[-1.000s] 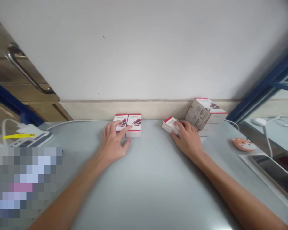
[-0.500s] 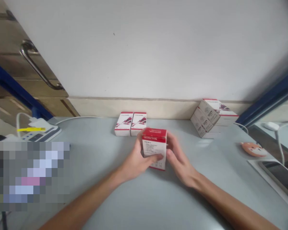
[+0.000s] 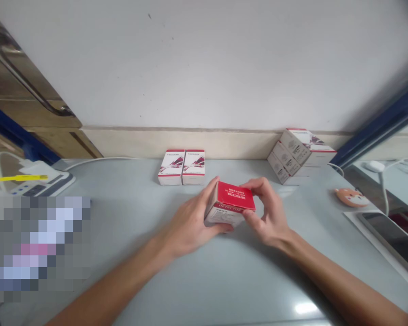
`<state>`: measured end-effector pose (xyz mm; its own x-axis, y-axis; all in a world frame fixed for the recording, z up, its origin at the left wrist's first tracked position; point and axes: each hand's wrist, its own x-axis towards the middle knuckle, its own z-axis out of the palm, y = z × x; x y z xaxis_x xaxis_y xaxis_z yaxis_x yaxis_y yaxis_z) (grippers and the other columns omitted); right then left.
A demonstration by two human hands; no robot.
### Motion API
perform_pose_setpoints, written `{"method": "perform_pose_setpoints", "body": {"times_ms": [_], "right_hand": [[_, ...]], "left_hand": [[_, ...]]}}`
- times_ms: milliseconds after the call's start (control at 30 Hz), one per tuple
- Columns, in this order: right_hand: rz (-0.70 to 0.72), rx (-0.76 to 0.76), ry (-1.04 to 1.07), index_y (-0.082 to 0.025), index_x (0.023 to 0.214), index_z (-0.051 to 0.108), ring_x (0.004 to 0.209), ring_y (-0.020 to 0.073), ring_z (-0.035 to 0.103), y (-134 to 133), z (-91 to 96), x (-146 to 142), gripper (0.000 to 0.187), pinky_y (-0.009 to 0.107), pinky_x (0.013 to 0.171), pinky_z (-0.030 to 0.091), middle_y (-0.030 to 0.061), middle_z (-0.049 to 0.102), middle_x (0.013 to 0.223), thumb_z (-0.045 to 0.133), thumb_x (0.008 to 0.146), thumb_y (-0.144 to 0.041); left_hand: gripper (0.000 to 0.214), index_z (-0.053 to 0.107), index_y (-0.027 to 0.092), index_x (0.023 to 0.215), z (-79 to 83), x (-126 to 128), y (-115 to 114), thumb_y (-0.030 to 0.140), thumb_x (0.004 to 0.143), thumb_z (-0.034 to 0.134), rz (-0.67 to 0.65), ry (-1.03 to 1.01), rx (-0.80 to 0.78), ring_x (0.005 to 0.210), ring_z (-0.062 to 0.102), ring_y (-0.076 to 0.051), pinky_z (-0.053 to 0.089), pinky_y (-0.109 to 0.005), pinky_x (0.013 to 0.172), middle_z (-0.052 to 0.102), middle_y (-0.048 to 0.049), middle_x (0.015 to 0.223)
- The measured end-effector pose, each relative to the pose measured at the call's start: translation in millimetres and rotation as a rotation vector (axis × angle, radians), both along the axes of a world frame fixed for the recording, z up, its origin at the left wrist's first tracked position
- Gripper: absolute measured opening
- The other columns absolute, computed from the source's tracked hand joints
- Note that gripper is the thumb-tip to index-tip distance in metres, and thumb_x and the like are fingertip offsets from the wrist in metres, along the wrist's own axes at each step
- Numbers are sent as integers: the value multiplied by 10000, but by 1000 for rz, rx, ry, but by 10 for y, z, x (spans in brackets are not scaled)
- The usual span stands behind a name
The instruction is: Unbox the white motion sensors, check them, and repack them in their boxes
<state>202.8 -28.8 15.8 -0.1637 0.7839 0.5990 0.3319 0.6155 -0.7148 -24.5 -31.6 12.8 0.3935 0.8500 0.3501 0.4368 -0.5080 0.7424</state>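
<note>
Between my two hands is a small red-and-white cardboard box point(image 3: 235, 194), its red end marked "DETECTOR" facing up and tilted toward me. My left hand point(image 3: 193, 222) is closed around its left side, thumb across the lower front. At the box's right end, my right hand point(image 3: 268, 215) grips the edge with thumb and fingers. Beyond it, two similar white boxes point(image 3: 182, 166) lie side by side on the table. A stack of several more such boxes point(image 3: 289, 158) stands at the back right.
The grey table point(image 3: 177, 290) meets a pale wall. On the left are a power strip point(image 3: 46, 179) with cables and a blurred-out patch. To the right lie an orange animal-faced item point(image 3: 352, 198) and a phone-like dark slab point(image 3: 391, 235). Blue frame posts stand at both sides.
The box has been tipped so its red end shows more, and its printed front less. My right hand has shifted to grip that end's right edge. The view has moved slightly.
</note>
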Motion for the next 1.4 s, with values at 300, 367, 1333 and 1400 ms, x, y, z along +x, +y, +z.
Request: {"method": "perform_pose_setpoints", "body": {"times_ms": [300, 367, 1333, 1400], "right_hand": [[-186, -164, 249, -226, 646, 539, 514, 152, 496, 32, 121, 45, 598, 306, 537, 400, -14, 524, 538, 424, 1052, -649], [-104, -289, 277, -214, 634, 566, 547, 166, 563, 52, 162, 55, 589, 317, 602, 458, 3, 576, 546, 477, 1040, -632], [80, 176, -61, -289, 1122, 494, 1309, 307, 586, 71, 161, 32, 430, 582, 1069, 524, 97, 470, 1356, 513, 817, 14], [102, 144, -52, -271, 1021, 488, 1239, 296, 631, 83, 172, 71, 335, 537, 1014, 542, 91, 529, 1343, 522, 830, 2]], "left_hand": [[989, 300, 490, 1580, -40, -60, 116, 97, 841, 827, -80, 54, 745, 1405, 573, -301, 636, -475, 1032, 362, -91, 1598], [897, 438, 474, 1482, 11, -90, 149, 23, 804, 813, -71, 115, 928, 1473, 500, -318, 583, -538, 1126, 290, -55, 1628], [438, 550, 292, 1261, 176, -90, 44, 327, 909, 807, -25, 318, 778, 1284, 625, -277, 638, -443, 1015, 410, -117, 1502], [498, 541, 309, 1287, 144, -111, 61, 353, 885, 831, -19, 302, 754, 1288, 618, -291, 638, -454, 1004, 404, -117, 1509]]}}
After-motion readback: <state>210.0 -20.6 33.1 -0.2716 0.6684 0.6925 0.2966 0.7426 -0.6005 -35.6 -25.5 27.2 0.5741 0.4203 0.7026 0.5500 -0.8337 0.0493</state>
